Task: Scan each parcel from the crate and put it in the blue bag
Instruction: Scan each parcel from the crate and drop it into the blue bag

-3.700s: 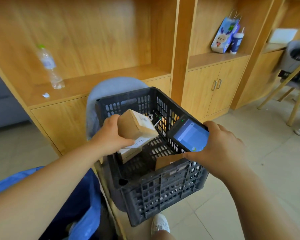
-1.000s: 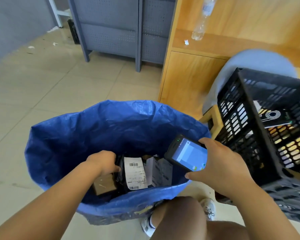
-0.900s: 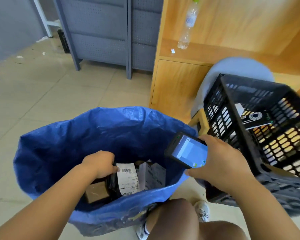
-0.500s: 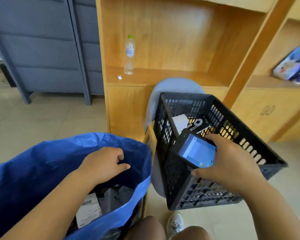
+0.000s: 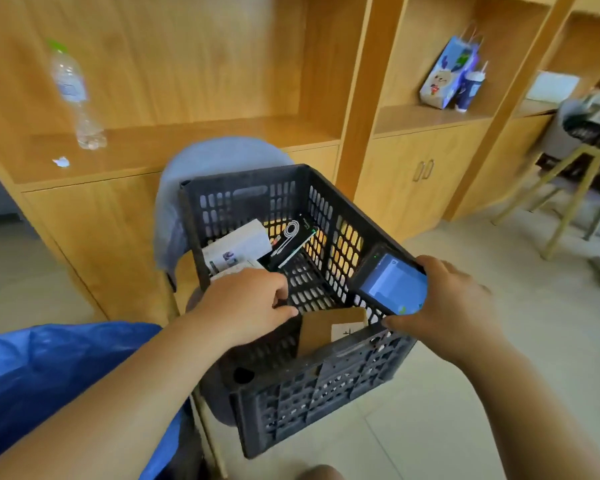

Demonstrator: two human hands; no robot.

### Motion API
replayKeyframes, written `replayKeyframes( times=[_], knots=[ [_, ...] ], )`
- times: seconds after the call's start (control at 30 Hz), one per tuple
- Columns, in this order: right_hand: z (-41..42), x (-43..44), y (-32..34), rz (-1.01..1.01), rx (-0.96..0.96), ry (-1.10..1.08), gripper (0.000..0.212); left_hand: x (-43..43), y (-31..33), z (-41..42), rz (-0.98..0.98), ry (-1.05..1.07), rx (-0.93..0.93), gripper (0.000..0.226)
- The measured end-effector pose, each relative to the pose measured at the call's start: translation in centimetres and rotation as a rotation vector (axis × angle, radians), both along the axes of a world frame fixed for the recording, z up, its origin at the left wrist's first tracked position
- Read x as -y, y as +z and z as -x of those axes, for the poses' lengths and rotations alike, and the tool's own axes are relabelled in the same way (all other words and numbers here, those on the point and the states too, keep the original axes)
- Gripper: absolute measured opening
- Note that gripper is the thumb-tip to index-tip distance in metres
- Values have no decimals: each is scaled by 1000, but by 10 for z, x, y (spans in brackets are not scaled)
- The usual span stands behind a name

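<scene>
**Left hand in crate, scanner in right**

Black crate (image 5: 329, 382) sits on a grey chair (image 5: 201, 161). Left hand (image 5: 246, 303) reaches inside it, fingers curled, grasping nothing I can see. Right hand (image 5: 447, 303) is clamped on the handheld scanner (image 5: 390, 280), screen lit. Parcels in crate: white one (image 5: 238, 245), black one (image 5: 293, 239), cardboard one (image 5: 329, 329). Blue bag (image 5: 49, 368) stands lower left.

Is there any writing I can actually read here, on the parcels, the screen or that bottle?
None is legible.
Scanner screen: text blurred.
White parcel: print too small.
Black box: coil drawing, lettering unreadable.
Cardboard parcel label: blurred mark.
Bottle label: blurred.
Gift bag: cartoon only.
</scene>
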State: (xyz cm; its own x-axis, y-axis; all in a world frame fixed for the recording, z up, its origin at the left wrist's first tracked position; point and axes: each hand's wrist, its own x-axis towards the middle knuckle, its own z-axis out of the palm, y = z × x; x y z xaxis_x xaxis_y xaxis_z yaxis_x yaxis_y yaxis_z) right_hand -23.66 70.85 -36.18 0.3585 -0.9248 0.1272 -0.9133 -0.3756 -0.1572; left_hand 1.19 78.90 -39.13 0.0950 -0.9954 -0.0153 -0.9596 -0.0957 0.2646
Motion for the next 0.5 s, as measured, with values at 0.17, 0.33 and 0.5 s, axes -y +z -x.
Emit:
replayKeyframes(
  times=[0.17,0.33,0.5],
  knots=[
    [1,44,-12,20,-29,-14,76,82,-33,15,-313,-189,206,43],
    [-7,76,-19,-58,-134,13,77,150,-81,28,-644,-310,156,73],
    [-12,94,-17,-155,-174,18,72,189,-125,33,-744,-396,52,105]
  ],
)
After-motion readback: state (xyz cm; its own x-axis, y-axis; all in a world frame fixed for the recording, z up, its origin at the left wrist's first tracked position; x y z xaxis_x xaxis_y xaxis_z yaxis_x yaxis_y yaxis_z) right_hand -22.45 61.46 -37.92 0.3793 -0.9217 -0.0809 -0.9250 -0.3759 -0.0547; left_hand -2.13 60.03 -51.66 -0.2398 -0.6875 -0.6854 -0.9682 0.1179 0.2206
